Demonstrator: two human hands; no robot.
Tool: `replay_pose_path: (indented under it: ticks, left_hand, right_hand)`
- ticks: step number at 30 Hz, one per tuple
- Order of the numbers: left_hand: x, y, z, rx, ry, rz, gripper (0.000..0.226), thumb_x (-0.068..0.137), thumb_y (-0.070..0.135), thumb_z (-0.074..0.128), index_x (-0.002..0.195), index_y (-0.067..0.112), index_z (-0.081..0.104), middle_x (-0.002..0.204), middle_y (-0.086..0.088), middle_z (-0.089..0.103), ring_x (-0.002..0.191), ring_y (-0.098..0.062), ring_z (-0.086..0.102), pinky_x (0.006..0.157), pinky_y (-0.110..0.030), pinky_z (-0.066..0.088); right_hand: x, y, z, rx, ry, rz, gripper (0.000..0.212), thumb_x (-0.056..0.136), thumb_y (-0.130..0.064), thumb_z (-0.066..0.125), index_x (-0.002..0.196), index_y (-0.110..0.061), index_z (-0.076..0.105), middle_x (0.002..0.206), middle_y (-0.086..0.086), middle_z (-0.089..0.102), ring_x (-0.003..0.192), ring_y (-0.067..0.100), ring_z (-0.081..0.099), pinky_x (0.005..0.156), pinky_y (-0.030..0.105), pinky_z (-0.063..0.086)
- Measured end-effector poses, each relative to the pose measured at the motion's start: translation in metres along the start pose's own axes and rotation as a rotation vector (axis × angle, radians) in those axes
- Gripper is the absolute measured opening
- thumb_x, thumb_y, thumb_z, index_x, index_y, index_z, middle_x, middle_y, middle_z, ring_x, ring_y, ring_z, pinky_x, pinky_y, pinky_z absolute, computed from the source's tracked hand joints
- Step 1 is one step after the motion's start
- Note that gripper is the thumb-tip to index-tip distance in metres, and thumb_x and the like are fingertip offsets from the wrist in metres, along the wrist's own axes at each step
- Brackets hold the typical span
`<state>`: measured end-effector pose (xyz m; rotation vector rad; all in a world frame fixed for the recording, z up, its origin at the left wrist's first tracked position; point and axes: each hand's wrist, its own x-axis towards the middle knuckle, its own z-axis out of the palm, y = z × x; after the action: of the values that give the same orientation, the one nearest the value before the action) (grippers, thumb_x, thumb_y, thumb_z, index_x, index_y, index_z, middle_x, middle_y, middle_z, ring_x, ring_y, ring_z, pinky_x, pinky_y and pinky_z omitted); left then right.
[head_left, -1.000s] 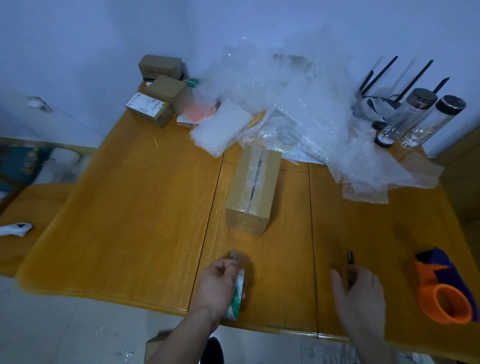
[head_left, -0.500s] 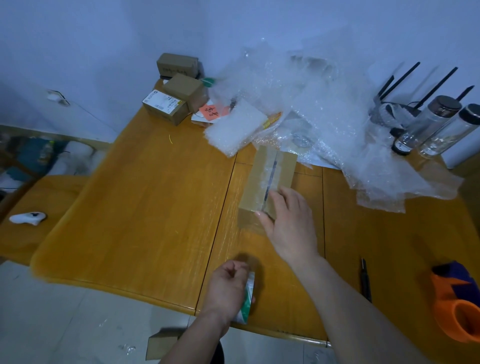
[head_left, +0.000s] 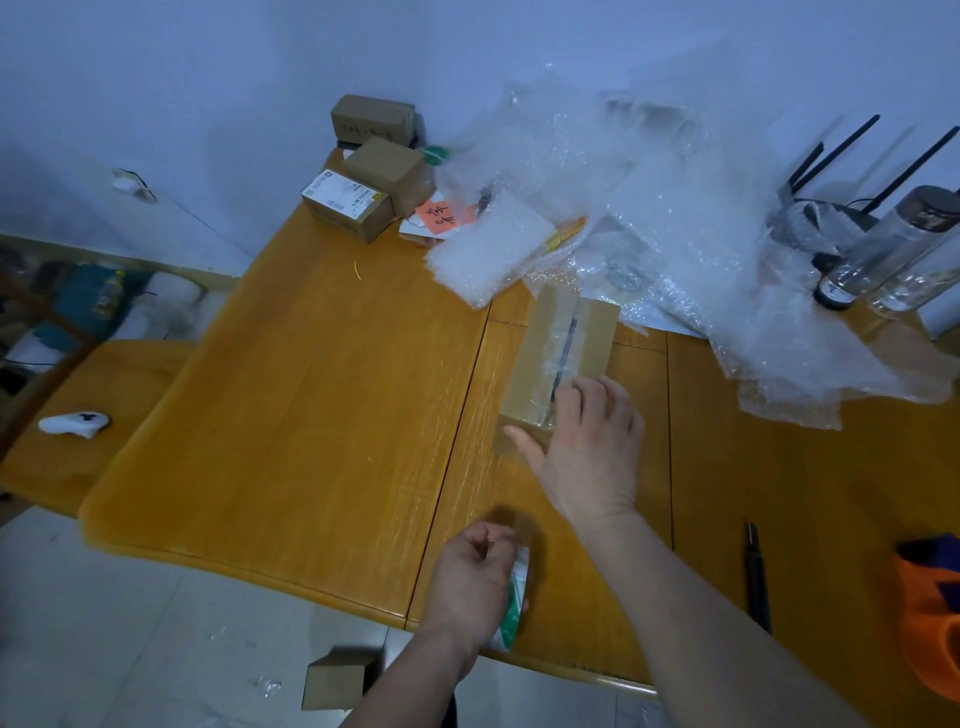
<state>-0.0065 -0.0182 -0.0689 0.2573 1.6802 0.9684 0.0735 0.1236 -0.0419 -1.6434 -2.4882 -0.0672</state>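
Note:
A taped brown cardboard box (head_left: 558, 353) lies lengthwise in the middle of the orange wooden table (head_left: 311, 415). My right hand (head_left: 587, 447) rests on the box's near end, fingers over the top and thumb spread to the left. My left hand (head_left: 472, 582) sits at the table's front edge and grips a small white and green packet (head_left: 514, 608), partly hidden under the hand.
A heap of bubble wrap (head_left: 649, 218) covers the back of the table. Small cardboard boxes (head_left: 363, 192) stand at the back left, clear bottles (head_left: 883, 249) at the back right. A black pen-like tool (head_left: 757, 577) and an orange tape dispenser (head_left: 930, 618) lie at the right. Another small box (head_left: 337, 680) sits on the floor.
My right hand left the black tool at the right and reached forward onto the near end of the cardboard box. My left hand kept hold of the packet.

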Motion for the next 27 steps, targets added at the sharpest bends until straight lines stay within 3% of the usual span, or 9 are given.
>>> replay_pose_path:
  ticks: [5, 11, 17, 23, 27]
  left_hand:
    - [0.002, -0.002, -0.002, 0.007, -0.016, 0.011, 0.021, 0.096, 0.038, 0.061, 0.082, 0.030, 0.075, 0.081, -0.009, 0.078, 0.075, -0.030, 0.069, 0.084, -0.064, 0.058]
    - [0.001, -0.002, -0.004, 0.005, -0.014, 0.007, 0.023, 0.098, 0.037, 0.062, 0.081, 0.029, 0.075, 0.081, -0.009, 0.078, 0.072, -0.028, 0.069, 0.083, -0.061, 0.060]
    - [0.002, -0.005, -0.003, -0.032, -0.023, 0.015, 0.020, 0.100, 0.029, 0.062, 0.087, 0.020, 0.074, 0.077, -0.010, 0.076, 0.063, -0.024, 0.068, 0.063, -0.038, 0.058]
    - [-0.006, -0.001, -0.006, -0.065, -0.022, 0.006, 0.019, 0.100, 0.031, 0.063, 0.097, 0.015, 0.073, 0.085, -0.014, 0.073, 0.060, -0.023, 0.068, 0.060, -0.034, 0.059]
    - [-0.033, 0.020, -0.007, -0.136, -0.066, 0.100, 0.019, 0.101, 0.027, 0.062, 0.097, 0.013, 0.074, 0.090, -0.021, 0.071, 0.063, -0.025, 0.065, 0.054, -0.029, 0.056]
  right_hand:
    - [0.003, 0.009, 0.006, -0.040, -0.029, -0.111, 0.070, 0.084, -0.067, 0.061, 0.119, -0.007, 0.057, 0.126, 0.018, 0.059, 0.126, 0.042, 0.049, 0.096, 0.052, 0.052]
    - [0.003, 0.030, 0.009, -0.059, -0.085, -0.244, 0.085, 0.074, -0.058, 0.078, 0.134, -0.004, 0.052, 0.133, 0.019, 0.056, 0.128, 0.042, 0.048, 0.103, 0.054, 0.050]
    - [0.006, 0.054, 0.011, -0.021, 0.117, -0.363, 0.061, 0.087, -0.052, 0.062, 0.126, -0.005, 0.063, 0.125, 0.016, 0.063, 0.117, 0.038, 0.053, 0.097, 0.046, 0.053]
    - [0.005, 0.046, 0.003, -0.014, -0.096, -0.329, 0.087, 0.072, -0.045, 0.084, 0.142, -0.007, 0.050, 0.142, 0.015, 0.054, 0.132, 0.039, 0.046, 0.104, 0.050, 0.049]
    - [0.002, 0.044, -0.035, 0.098, -0.168, -0.271, 0.079, 0.084, -0.056, 0.068, 0.148, -0.016, 0.042, 0.150, 0.006, 0.047, 0.140, 0.028, 0.040, 0.116, 0.047, 0.039]
